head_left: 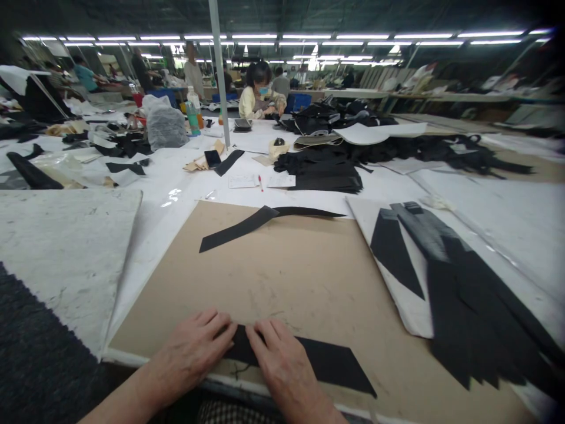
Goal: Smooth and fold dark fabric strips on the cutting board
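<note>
**Both hands flat on black fabric piece at board's near edge: slip and mix-up risks**

Nearest the camera, the left hand [194, 353] and the right hand [286, 368] lie palm-down, fingers extended and uncurled, gripping nothing; they press on a black cut fabric piece [326, 362]. That piece sits at the near edge of a tan cardboard board [300, 277], partly under both hands, its pointed end trailing to the right of the right hand.

Risks noted:

- The piece is held by flat pressure only. Uneven pressure between the two hands could likely crease or skew it, since the free right end is unrestrained.
- It lies close to the board's near edge, directly below the hands. A pull toward the body could drag it off the board.
- A long black strip [247, 227] lies well ahead of the hands on the same board, apart from the held piece. A forward sweep could disturb it.
- A fanned stack of black cut pieces [463, 294] rests on white paper [406, 306], to the right of the right hand and near the held piece's pointed end. Same-coloured parts this near could be confused.

Other people work at a table far beyond the hands; no interference is seen.
</note>
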{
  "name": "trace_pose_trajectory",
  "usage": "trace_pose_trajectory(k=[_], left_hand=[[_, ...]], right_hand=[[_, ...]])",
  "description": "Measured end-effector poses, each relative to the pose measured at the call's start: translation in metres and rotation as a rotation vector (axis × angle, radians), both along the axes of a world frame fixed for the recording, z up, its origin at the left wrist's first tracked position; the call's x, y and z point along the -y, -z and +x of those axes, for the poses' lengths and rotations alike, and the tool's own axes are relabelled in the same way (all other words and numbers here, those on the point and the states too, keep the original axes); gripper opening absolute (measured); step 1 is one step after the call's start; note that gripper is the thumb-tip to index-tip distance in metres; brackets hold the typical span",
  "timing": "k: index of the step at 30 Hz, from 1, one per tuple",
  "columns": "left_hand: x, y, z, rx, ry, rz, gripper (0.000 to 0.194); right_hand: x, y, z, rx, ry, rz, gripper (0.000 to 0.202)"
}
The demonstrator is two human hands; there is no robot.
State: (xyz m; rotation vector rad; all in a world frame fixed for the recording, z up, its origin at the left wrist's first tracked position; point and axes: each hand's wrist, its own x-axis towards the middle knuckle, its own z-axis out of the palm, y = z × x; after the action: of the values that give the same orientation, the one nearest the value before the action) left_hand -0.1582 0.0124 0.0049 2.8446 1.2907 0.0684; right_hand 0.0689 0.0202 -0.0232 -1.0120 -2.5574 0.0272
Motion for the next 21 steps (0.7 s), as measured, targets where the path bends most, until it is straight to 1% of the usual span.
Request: trace_pose_trajectory(k=[4, 8, 11, 13, 16, 19, 21], left_hand=[[0.005, 0.007, 0.000, 0.025, 0.006, 0.105, 0.031], [0.008, 0.016, -0.003, 0.059, 0.000, 0.154, 0.034], [0.011, 0.021, -0.005, 0.136, -0.042, 0.166, 0.034], [0.013, 0.023, -0.006, 0.219, -0.096, 0.139, 0.035], [0.013, 0.025, -0.008, 0.368, -0.205, 0.028, 0.031], [0.009, 0.025, -0.011, 0.512, -0.352, -0.112, 0.028], [0.004, 0.024, -0.012, 0.570, -0.425, -0.136, 0.028]], right_hand=[[-0.001, -0.002, 0.025, -0.037, -0.008, 0.022, 0.034], [0.000, -0.005, 0.057, -0.033, 0.003, 0.043, 0.040], [0.004, -0.005, 0.083, -0.010, 0.029, 0.051, 0.042], [0.007, -0.003, 0.100, 0.006, 0.045, 0.037, 0.043], [0.011, 0.001, 0.117, 0.000, 0.095, 0.019, 0.040], [0.011, 0.004, 0.124, -0.009, 0.166, 0.014, 0.030], [0.011, 0.003, 0.124, -0.014, 0.197, 0.004, 0.025]])
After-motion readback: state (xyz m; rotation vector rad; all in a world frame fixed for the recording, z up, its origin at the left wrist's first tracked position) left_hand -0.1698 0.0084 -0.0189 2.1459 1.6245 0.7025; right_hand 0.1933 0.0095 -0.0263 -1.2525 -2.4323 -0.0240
